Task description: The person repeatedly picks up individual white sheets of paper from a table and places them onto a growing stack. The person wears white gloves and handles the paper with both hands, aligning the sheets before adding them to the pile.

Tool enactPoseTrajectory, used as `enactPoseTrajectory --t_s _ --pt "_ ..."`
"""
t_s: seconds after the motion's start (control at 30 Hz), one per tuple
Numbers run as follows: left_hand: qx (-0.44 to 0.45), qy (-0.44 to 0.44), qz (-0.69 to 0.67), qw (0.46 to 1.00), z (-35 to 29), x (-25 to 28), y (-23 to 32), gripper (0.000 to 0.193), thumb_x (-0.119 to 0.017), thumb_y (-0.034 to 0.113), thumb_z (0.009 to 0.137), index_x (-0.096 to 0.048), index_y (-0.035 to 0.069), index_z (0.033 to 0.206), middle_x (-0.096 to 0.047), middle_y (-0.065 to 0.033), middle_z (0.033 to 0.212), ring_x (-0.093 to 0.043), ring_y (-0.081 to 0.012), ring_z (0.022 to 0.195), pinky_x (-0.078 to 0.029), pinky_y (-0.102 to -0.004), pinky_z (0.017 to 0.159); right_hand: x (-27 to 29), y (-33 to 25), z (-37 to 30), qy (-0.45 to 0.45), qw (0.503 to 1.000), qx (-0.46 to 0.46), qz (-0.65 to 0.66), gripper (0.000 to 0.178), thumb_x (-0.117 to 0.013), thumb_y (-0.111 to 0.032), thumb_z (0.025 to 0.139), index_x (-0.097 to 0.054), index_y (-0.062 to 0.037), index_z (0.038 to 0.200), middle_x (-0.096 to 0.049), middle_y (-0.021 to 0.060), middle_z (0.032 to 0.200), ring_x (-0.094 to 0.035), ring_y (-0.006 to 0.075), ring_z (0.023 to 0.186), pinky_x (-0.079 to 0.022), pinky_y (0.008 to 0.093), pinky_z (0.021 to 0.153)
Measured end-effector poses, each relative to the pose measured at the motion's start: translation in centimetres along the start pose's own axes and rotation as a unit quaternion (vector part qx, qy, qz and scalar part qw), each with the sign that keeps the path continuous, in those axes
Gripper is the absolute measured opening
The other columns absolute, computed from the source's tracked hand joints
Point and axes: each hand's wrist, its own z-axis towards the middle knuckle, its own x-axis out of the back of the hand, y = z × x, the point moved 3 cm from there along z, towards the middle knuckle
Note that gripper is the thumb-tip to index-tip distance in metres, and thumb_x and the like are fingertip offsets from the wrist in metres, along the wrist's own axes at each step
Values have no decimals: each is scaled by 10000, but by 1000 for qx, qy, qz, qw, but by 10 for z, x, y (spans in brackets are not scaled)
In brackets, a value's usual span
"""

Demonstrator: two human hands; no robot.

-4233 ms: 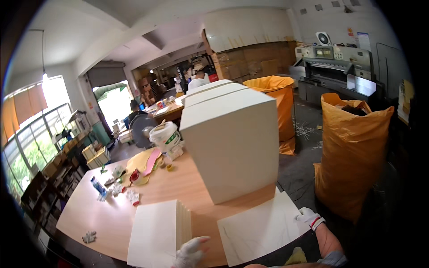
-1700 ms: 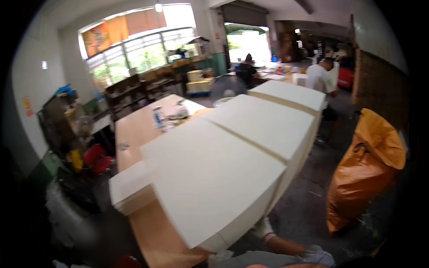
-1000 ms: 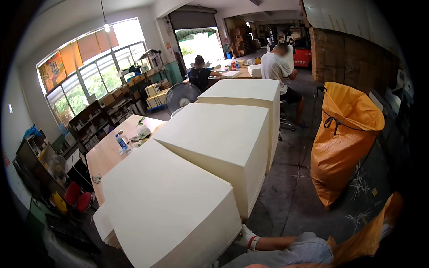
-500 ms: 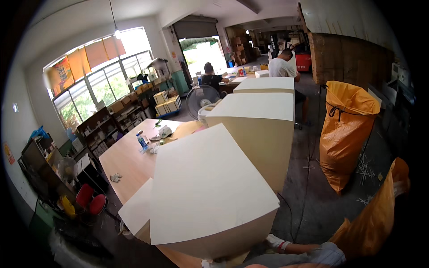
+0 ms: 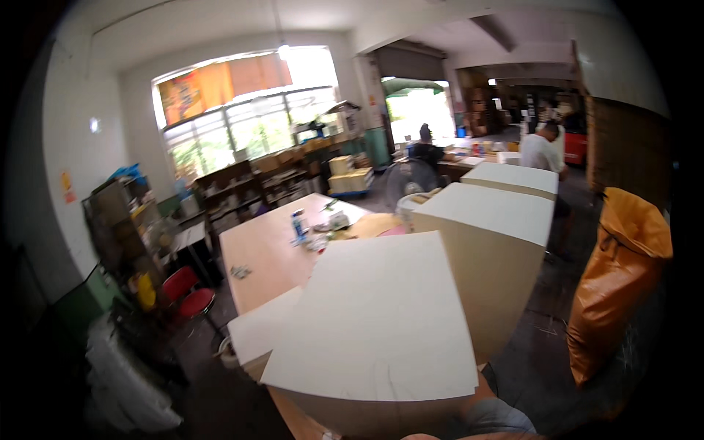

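Note:
A tall stack of large white sheets stands directly before me on the wooden table. My right forearm, under a grey sleeve, reaches to the stack's near right corner. The right hand itself is hidden there by the stack, so its fingers do not show. At the lower edge, a small whitish bit, perhaps my left hand's glove, shows by the stack's near side; its fingers cannot be made out. A lower stack of white sheets adjoins on the left.
Two more tall stacks rise beyond. The table holds a glove, a bottle and small clutter. An orange sack stands right, a red chair left. A fan and two people are farther back.
The view has swung left, so the scene sits farther right. My right hand, earlier visible in a white glove beside the stack's near right corner, is now hidden behind it. The nearer orange sack has left view.

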Motion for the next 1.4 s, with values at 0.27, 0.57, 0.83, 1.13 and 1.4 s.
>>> enactPoseTrajectory --t_s 0.27,0.57,0.83,1.13,1.4 --pt "84 123 -174 973 28 94 -51 395 -346 397 1062 -542 103 1241 -616 -90 1039 -597 -258 808 -528 -422 698 6 15 -33 49 994 -59 82 278 -475 15 956 -615 18 1195 -641 176 1107 -617 290 1044 -492 373 939" --pt "42 -21 20 999 70 93 63 423 -343 421 1066 -563 93 1220 -638 -89 1040 -623 -263 856 -548 -449 773 19 18 -127 146 955 -152 211 304 -461 57 938 -612 17 1200 -637 158 1112 -612 276 1050 -490 362 941" --pt "52 -299 190 934 141 62 139 364 -432 488 1064 -583 158 1084 -625 -41 1010 -604 -235 885 -539 -423 792 32 -19 -282 238 891 -224 317 333 -449 94 923 -609 16 1203 -634 141 1116 -607 263 1056 -488 353 942" --pt "85 -315 199 924 164 81 185 430 -437 520 1056 -580 138 1192 -623 -64 1153 -608 -246 1027 -536 -436 892 34 -156 -400 161 875 -392 233 191 -534 12 922 -687 -39 1024 -681 42 1011 -625 192 982 -514 352 858" --pt "71 -289 212 931 170 83 235 447 -440 526 1053 -567 134 1226 -605 -73 1198 -592 -252 1069 -522 -442 922 22 -234 -357 256 796 -490 245 193 -525 -41 942 -673 -39 1065 -677 51 1040 -623 199 1005 -513 357 875"
